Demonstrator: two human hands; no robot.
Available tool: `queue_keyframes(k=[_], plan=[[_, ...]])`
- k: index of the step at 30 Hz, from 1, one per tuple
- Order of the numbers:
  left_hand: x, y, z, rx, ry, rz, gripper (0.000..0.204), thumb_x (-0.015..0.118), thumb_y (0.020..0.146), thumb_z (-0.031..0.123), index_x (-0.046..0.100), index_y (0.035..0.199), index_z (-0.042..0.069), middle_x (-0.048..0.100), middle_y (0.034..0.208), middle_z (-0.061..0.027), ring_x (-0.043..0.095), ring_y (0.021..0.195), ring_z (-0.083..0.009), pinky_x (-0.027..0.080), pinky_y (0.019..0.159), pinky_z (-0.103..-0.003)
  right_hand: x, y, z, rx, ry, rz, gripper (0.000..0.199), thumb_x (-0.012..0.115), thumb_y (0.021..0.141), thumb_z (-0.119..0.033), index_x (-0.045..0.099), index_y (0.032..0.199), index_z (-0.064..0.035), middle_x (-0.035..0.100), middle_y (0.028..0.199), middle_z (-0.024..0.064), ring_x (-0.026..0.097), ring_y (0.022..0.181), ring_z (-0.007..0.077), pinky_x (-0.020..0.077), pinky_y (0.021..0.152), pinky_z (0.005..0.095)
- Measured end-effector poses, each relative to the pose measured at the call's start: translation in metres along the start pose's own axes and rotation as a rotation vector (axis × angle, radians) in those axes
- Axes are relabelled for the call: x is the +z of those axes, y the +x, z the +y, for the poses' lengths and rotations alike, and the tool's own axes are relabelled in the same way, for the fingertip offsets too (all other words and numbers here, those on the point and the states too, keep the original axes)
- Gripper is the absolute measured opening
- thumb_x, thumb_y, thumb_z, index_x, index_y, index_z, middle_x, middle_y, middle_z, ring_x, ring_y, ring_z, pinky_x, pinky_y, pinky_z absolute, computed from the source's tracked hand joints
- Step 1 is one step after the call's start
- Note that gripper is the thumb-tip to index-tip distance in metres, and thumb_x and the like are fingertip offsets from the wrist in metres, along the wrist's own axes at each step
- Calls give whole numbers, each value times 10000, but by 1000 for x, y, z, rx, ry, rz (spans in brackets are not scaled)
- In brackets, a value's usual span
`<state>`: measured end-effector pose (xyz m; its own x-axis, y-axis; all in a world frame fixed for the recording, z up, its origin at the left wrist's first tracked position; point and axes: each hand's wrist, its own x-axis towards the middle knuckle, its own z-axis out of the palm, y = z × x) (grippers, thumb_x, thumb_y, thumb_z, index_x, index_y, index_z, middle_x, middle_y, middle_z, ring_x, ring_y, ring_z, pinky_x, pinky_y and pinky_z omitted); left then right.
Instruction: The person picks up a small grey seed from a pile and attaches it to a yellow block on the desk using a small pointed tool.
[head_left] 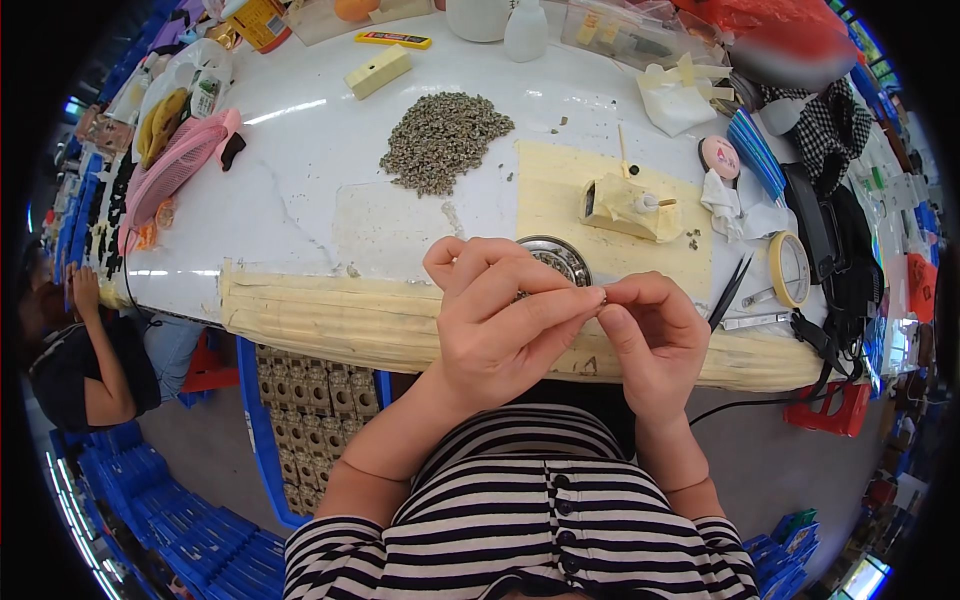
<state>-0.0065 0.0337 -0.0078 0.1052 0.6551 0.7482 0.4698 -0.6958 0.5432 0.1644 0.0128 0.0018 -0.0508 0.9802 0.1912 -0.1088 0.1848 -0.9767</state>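
Both hands meet just above the near edge of the white round worktable (300, 190), fingertips pinched together on one tiny part (601, 296), too small to tell shape, looks greyish metal. Left hand (500, 320) thumb and forefinger closed down on it from the left, other fingers curled loose; right hand (655, 335) thumb and forefinger closed on the same spot from the right, rest of fingers folded in. The part sits right between the two sets of fingertips, over the table edge, just in front of the shallow round metal dish (560, 256) half hidden behind the left hand. Progress, as a judgement: early to middle, since the big heap of small grey metal pieces (445, 138) beyond is still large, and the blue plastic crate of stacked beige blocks (310, 410) under the table looks well filled. Small cream-yellow jig block with a peg (625, 205) on the yellow taped mat is unoccupied, near but apart from the hands. Black tweezers (730, 290) lie untouched beside a roll of tape (790, 268) at right. Another person sits low at far left.
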Motion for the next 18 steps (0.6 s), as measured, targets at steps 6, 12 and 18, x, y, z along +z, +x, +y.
queue_keyframes(k=[6,12,18], plan=[[0,1,0,-7,13,1,279,833,665,94,759,927,157,647,825,61,555,809,-156,294,813,-351,1,1,1,-1,10,19,182,732,857,37,657,1023,42,690,955,78,659,873,120,537,818,253],[1,2,0,-27,21,21,249,837,682,107,763,911,168,639,815,74,556,806,-138,284,808,-342,1,1,5,-200,-160,60,193,755,813,55,682,990,28,703,931,98,669,838,157,527,769,262],[-1,3,0,-34,1,11,237,840,694,107,764,912,156,640,814,67,556,799,-138,288,800,-332,1,2,6,-219,-210,53,201,762,793,55,714,986,28,718,911,103,664,809,173,510,733,266]])
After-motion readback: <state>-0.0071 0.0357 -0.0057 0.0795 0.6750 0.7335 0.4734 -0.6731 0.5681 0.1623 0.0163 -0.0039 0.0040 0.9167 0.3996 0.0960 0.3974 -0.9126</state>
